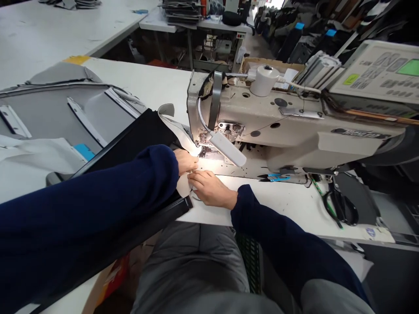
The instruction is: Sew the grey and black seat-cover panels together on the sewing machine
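At the needle end of a sewing machine, a pale strip of material runs along the edge of a black panel. My left hand is closed on the strip just in front of the presser foot. Close beside it, my right hand pinches the same strip, fingertips almost touching the left hand. A loose end of the strip hangs below both hands. The small lamp lights the stitching area. What lies under my fingers is partly hidden.
Blue thread snips lie on the machine bed. Black-handled scissors rest at the right. Grey sewn pieces are spread at the left. A thread cone stands on the machine, and a control box is behind it.
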A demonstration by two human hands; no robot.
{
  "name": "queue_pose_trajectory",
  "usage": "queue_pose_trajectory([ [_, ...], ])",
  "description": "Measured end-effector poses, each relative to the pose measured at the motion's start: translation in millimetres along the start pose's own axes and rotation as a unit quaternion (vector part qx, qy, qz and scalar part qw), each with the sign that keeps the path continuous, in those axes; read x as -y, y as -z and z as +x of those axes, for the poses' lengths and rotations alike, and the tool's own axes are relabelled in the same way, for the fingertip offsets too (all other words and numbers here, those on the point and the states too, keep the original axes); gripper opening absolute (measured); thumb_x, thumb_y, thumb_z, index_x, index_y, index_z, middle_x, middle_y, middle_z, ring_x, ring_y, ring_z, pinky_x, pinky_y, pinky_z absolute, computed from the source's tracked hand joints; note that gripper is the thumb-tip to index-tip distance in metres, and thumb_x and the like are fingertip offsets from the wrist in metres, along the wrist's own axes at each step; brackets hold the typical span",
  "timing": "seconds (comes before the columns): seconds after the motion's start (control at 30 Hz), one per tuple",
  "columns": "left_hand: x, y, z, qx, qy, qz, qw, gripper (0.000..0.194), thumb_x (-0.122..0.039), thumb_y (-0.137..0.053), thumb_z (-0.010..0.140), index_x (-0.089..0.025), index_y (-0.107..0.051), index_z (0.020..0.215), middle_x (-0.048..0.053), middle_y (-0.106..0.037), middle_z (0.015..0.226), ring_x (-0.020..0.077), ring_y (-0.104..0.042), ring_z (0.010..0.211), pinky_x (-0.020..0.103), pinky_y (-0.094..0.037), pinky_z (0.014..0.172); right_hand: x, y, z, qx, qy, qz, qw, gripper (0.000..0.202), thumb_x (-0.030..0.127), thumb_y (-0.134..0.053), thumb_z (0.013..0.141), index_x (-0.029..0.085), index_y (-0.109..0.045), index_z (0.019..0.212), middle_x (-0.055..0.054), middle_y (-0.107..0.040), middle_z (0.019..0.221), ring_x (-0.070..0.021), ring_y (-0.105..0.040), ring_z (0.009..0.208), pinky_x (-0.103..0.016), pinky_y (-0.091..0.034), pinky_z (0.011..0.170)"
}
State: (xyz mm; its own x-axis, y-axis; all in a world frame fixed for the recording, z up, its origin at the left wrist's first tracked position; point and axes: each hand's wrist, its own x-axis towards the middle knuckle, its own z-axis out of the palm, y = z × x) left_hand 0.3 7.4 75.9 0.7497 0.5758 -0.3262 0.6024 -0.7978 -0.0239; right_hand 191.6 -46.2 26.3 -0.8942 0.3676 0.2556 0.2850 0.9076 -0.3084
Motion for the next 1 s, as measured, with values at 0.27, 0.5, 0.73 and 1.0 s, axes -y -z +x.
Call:
queue_pose_trajectory([
  [0.27, 0, -6.9, -4, -0.048, -0.004, 0.073, 0.996, 0.014, -0.010, -0.050, 0.079, -0.017, -0.062, 0.079, 0.007, -0.062, 0.081, 0.0173, -0.055, 0.060, 0.030, -0.025, 0.048, 4, -25, -1, -0.039, 0.012, 0.000, 0.999, 0.033, 0.006, -0.038, 0.084, 0.006, -0.054, 0.113, -0.022, -0.053, 0.118, -0.0295, -0.043, 0.116, -0.045, -0.043, 0.091],
  [0.5, 7, -8.9, -34, -0.074, -0.027, 0.010, 0.997, 0.019, -0.005, -0.043, 0.080, -0.017, -0.056, 0.086, 0.006, -0.060, 0.091, 0.0166, -0.054, 0.074, 0.029, -0.028, 0.047, -10, -9, 10, -0.134, -0.175, 0.154, 0.963, 0.030, 0.012, -0.036, 0.089, 0.016, -0.051, 0.115, -0.009, -0.058, 0.100, -0.0180, -0.056, 0.090, -0.031, -0.048, 0.078],
  [0.73, 10, -19.3, -38, -0.066, -0.019, 0.014, 0.998, 0.022, -0.004, -0.043, 0.080, -0.017, -0.056, 0.092, 0.005, -0.060, 0.092, 0.0170, -0.055, 0.082, 0.028, -0.032, 0.052, -19, -20, 31, -0.074, -0.196, 0.148, 0.967, 0.020, 0.021, -0.045, 0.092, 0.020, -0.061, 0.104, -0.003, -0.066, 0.093, -0.0164, -0.059, 0.083, -0.026, -0.042, 0.068],
  [1.0, 6, -13.9, -36, -0.099, -0.001, 0.038, 0.994, 0.013, -0.010, -0.047, 0.083, -0.018, -0.056, 0.084, 0.004, -0.063, 0.090, 0.0171, -0.053, 0.074, 0.031, -0.030, 0.054, -17, -19, 27, -0.056, -0.177, 0.073, 0.980, 0.017, 0.020, -0.038, 0.092, 0.016, -0.055, 0.091, -0.004, -0.063, 0.081, -0.0146, -0.050, 0.062, -0.026, -0.032, 0.055],
])
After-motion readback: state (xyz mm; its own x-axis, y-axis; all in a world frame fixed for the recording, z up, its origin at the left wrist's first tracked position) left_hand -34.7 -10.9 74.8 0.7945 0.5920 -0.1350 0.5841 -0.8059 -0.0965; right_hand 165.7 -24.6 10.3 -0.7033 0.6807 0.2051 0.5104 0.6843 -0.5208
